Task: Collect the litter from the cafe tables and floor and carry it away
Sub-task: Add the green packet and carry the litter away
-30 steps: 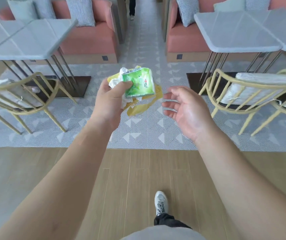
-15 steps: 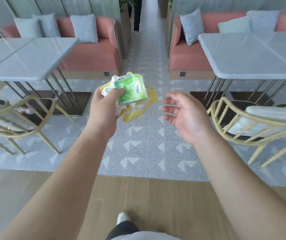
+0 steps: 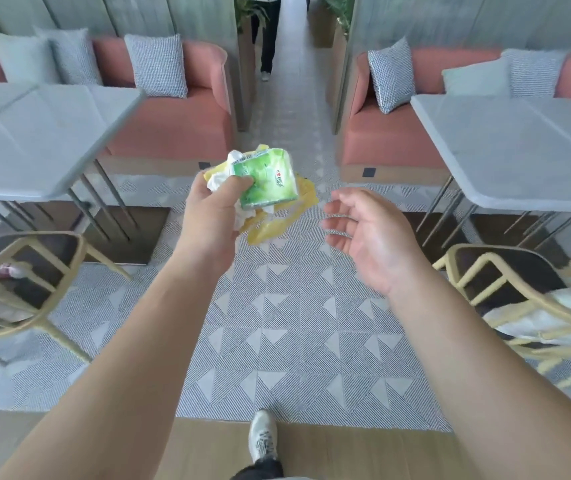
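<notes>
Green tissue pack [image 3: 267, 178] sits clamped in the left hand [image 3: 213, 216], thumb across its near-left corner, other fingers hidden underneath. Pack's long axis runs roughly up-and-away from the hand, tilted a bit to the right; printed face turned up twd the camera, w/ a small red mark near its right edge. Bunched w/ it in the same grip: crumpled white tissue [image 3: 223, 176] poking out above the thumb, and a yellow wrapper [image 3: 277, 223] spilling out below and to the right of the pack, hanging loose. All of it held in the air over the patterned rug [image 3: 287, 323], not touching any table.

Left arm stretched fwd, wrist bent so the back of the hand faces the camera. Right hand [image 3: 369, 233] just right of the litter, apart from it, palm turned left twd the bundle, fingers relaxed and slightly spread, holding nothing. Right forearm also extended fwd.

Beyond and left of the left hand: grey table [image 3: 52, 133] w/ pink sofa [image 3: 173, 133] behind. Right of the right hand: second grey table [image 3: 519, 150]. Yellow-framed chairs [image 3: 45, 271] flank both arms. White shoe [image 3: 262, 438] below, at the rug's near edge. Another person's legs [image 3: 270, 46] far ahead in the aisle
</notes>
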Demonstrator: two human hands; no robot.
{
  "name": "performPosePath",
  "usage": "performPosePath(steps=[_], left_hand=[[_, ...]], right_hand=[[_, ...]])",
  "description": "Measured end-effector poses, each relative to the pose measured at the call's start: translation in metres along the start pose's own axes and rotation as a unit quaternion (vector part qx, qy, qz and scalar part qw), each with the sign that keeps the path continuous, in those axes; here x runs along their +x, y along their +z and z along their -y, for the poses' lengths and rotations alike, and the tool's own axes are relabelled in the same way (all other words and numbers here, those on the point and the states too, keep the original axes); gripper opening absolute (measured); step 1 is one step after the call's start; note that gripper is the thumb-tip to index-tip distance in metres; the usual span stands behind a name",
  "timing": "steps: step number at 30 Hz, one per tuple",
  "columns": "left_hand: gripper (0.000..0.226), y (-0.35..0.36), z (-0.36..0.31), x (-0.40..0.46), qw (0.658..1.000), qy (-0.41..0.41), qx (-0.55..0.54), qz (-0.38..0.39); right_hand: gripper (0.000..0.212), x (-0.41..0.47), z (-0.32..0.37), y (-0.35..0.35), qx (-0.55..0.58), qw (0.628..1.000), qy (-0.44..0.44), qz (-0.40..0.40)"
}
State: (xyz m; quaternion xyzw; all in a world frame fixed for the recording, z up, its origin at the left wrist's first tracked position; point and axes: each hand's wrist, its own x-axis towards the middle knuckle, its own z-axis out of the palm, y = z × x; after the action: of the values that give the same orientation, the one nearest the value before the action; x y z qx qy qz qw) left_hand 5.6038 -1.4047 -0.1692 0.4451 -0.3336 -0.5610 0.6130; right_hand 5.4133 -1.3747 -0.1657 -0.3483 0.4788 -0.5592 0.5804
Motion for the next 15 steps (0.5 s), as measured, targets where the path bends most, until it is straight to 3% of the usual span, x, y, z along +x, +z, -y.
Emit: performPosePath(steps=[15], left_hand=[[0.018,-0.079,-0.059,0.201,0.999,0.029,-0.013,-0.043]], right_hand=[[0.009,0.192,0.004,0.147,-0.003,0.998,-0.013,0.057]])
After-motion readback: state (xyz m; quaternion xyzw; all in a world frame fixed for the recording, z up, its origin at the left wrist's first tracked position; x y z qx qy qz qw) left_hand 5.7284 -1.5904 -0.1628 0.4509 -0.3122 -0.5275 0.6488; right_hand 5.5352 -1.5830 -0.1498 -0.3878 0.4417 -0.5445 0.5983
